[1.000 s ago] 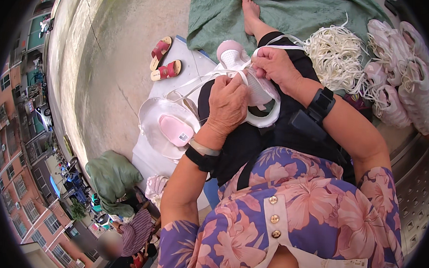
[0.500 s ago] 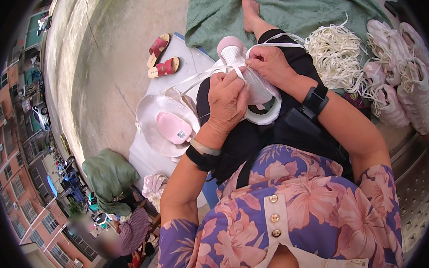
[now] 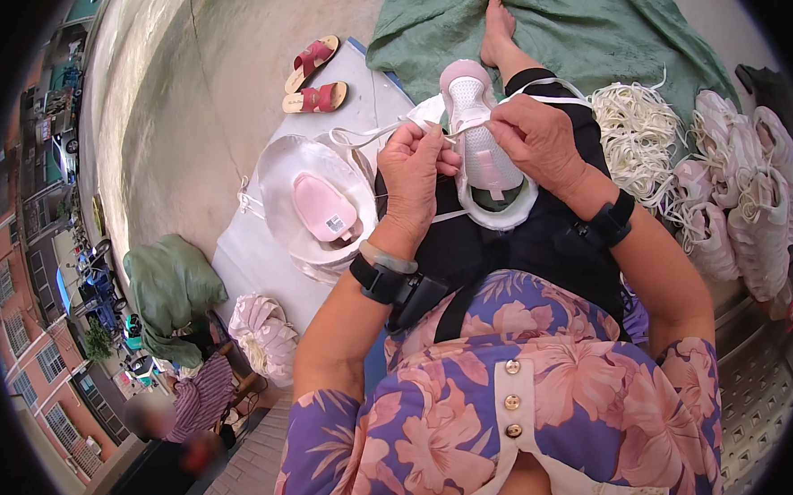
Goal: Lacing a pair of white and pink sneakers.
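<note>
A white and pale pink sneaker (image 3: 490, 167) lies on my lap, toe pointing away from me. My left hand (image 3: 411, 181) is at its left side, thumb and forefinger pinched on a white shoelace (image 3: 461, 134) above the tongue. On the other side my right hand (image 3: 541, 147) pinches the same lace, which runs between both hands. A loose stretch of lace loops off left of my left hand, and another trails past my right wrist. Palms and curled fingers hide part of the lacing.
A heap of white laces (image 3: 635, 139) and several pale sneakers (image 3: 758, 195) lie at the right. To the left is a white bowl-shaped hat (image 3: 280, 161) holding a pink insole (image 3: 322, 206). Red sandals (image 3: 316, 98) stand beyond. Another person (image 3: 200, 399) sits at lower left.
My left hand has turned and its fingers have loosened from a tight curl into a pinch. Both hands have drawn slightly apart along the lace. The whole view has shifted.
</note>
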